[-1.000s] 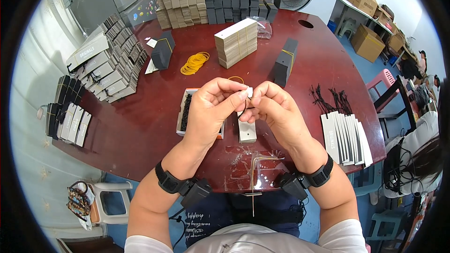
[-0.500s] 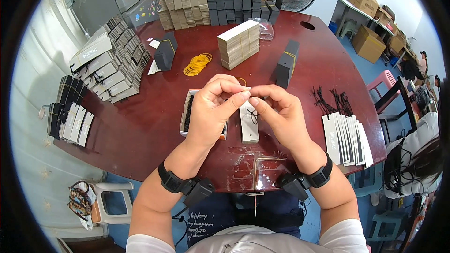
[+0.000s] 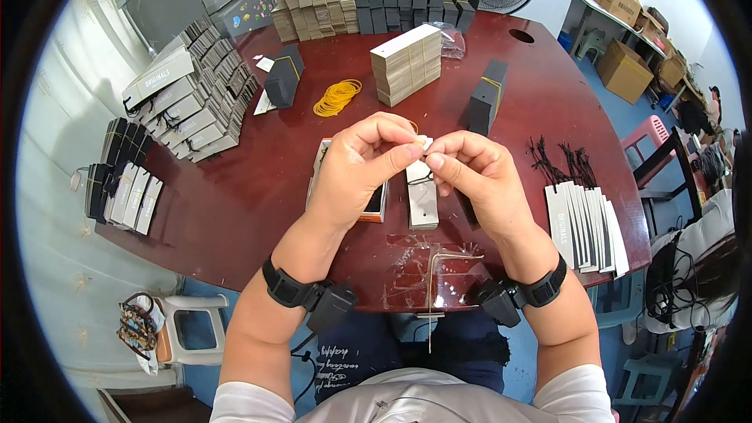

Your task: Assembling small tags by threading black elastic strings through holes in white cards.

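Note:
My left hand (image 3: 364, 164) is closed in a pinch over the middle of the table, with a small white piece (image 3: 426, 142) showing at its fingertips. Close against it, my right hand (image 3: 482, 176) pinches too, at a thin black cord (image 3: 421, 180) that loops below the fingers. What exactly lies between the left fingertips is too small to make out. Right under both hands is a narrow stack of pale cardboard tags (image 3: 424, 208). An orange-and-white box (image 3: 380, 211) with black contents is partly hidden behind my left hand.
Corded tags (image 3: 583, 227) lie fanned at the right. Yellow rubber bands (image 3: 338, 99), a banded pale card stack (image 3: 406, 65) and banded black stacks (image 3: 487, 99) stand farther back. Piled tags (image 3: 192, 98) fill the left side. A bent metal rod (image 3: 432, 282) is at the near edge.
The view has shifted slightly. The right fingertips have come in under the left ones, and the black cord loop hangs nearer to them. More of the white piece shows between the hands.

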`<state>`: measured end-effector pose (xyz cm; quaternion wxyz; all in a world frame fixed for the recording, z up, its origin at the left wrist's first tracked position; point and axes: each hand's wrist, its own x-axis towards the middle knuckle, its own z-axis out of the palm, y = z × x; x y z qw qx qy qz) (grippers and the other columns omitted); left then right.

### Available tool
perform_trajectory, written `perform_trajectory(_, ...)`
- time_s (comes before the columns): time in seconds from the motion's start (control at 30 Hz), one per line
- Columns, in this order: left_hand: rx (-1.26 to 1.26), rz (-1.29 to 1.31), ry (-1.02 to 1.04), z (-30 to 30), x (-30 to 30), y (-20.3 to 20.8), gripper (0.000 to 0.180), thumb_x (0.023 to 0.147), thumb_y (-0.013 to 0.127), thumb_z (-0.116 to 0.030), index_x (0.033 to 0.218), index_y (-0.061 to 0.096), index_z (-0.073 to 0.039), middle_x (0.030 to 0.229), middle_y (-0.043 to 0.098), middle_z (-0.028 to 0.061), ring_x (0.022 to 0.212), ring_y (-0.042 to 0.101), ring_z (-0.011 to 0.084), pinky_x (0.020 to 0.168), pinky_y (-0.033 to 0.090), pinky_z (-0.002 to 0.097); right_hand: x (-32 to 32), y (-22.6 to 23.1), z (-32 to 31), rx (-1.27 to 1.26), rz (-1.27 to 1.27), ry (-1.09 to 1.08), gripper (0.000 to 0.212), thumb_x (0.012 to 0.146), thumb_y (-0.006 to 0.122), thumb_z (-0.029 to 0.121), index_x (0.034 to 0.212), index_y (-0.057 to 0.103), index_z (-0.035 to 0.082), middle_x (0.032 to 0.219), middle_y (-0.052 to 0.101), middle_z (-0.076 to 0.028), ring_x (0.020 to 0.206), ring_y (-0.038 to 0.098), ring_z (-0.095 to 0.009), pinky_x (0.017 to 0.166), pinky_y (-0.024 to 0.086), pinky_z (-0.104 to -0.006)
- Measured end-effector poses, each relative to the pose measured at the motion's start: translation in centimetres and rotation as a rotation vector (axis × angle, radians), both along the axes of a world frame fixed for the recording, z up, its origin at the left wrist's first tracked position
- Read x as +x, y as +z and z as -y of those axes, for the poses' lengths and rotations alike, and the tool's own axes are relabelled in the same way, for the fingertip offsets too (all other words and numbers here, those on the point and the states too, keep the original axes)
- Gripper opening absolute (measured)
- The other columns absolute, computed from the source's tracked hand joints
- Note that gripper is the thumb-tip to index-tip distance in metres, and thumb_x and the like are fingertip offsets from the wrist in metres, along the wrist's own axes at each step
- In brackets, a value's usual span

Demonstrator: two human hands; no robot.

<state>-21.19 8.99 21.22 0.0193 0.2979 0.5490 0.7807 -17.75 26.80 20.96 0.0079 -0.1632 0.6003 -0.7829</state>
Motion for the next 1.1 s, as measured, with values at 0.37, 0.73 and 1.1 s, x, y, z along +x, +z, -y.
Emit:
perform_trajectory(0.37, -1.198, -0.257, 0.398, 4.6, -1.9, 0.3, 0.014, 0.072, 0.069, -0.009, 0.084, 0.065, -0.003, 0.072, 0.060, 0.0071, 0.064, 0.058, 0.0142, 0.059, 0.044, 0.0284, -0.9, -0.4, -0.1, -0.065, 0.023, -0.073, 0.010, 0.087, 0.064, 0.012, 0.090, 0.062, 0.002, 0.073, 0.056, 0.003, 0.063, 0.045, -0.003, 0.058, 0.036, -0.0182)
perform_trajectory(0.73, -1.241, -0.291, 0.387, 4.5, -2.4, -0.6, 0.009, 0.075, 0.067, -0.007, 0.081, 0.064, -0.001, 0.071, 0.063, 0.0071, 0.063, 0.059, 0.0146, 0.062, 0.047, 0.0298, -1.0, -0.6, -0.1, -0.059, 0.029, -0.082, 0.010, 0.086, 0.066, 0.012, 0.092, 0.063, 0.004, 0.073, 0.057, 0.004, 0.062, 0.045, -0.002, 0.055, 0.034, -0.0169)
perform_trajectory(1.1, -0.542, 0.052, 0.068, 1.5, -0.1, 0.5, 0.007, 0.086, 0.062, -0.005, 0.089, 0.061, 0.000, 0.082, 0.066, 0.0036, 0.074, 0.061, 0.0070, 0.070, 0.049, 0.0217, -0.5, -1.0, 0.6, -0.012, 0.001, -0.106, 0.011, 0.086, 0.067, 0.012, 0.093, 0.064, 0.004, 0.075, 0.061, 0.004, 0.063, 0.050, 0.000, 0.055, 0.037, -0.0161)
